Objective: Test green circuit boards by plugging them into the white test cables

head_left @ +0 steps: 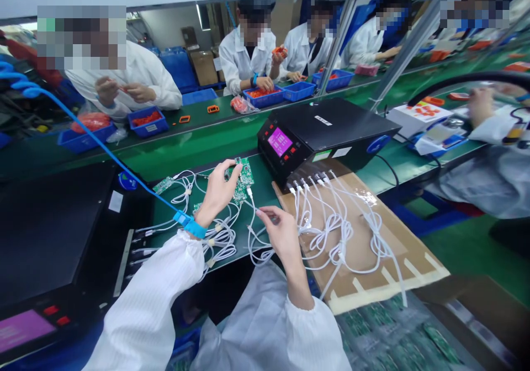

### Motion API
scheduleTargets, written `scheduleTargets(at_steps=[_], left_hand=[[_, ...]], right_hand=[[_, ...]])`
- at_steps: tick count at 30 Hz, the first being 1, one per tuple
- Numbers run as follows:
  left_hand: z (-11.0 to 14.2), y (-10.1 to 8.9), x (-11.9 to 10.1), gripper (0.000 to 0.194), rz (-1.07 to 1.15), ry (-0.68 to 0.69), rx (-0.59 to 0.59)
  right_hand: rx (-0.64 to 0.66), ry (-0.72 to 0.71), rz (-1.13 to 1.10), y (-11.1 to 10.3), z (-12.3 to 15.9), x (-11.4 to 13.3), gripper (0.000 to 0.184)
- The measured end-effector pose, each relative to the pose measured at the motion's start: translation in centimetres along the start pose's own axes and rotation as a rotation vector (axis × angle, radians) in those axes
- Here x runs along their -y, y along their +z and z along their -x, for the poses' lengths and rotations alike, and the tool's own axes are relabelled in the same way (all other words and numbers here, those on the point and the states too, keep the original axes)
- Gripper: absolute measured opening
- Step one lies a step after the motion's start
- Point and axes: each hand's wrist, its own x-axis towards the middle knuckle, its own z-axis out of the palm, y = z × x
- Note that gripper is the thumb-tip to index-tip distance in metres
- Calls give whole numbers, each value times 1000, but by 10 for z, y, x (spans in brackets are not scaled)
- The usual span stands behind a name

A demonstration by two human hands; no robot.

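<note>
My left hand (220, 187), with a blue wrist strap (191, 225) on its wrist, is closed on a green circuit board (247, 179) at the middle of the bench. A white cable plug (249, 193) meets the board's near edge; whether it is fully seated I cannot tell. Just below, thumb and fingers of my right hand (282, 232) pinch a white cable (255, 214). Left of my left hand lies another green board (163, 185) among coiled white cables (221, 236).
A black box with a lit screen (280, 141) stands right of centre, white cables (331, 227) running over cardboard (397, 249). Another black box (53, 238) is at left. Bagged green boards (397, 332) lie lower right. Co-workers sit across the line behind blue bins (148, 122).
</note>
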Motion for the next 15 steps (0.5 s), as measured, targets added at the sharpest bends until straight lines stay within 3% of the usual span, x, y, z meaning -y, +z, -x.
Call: scheduleTargets(at_steps=[3,6,10,15], left_hand=[[-1,-3,1,16,-81,48,-18],[1,-4,1,13,-163,115,62],[8,-1,-3,12,-225,190,221],[12,11,1,15,-228,216,269]], right_hand=[[-166,-58,-9,-5,3,8,30],[-273,-130,-62,-5,2,20,35],[-311,-240,-46,7,-5,32,37],[-279,-286,-40,27,-19,31,39]])
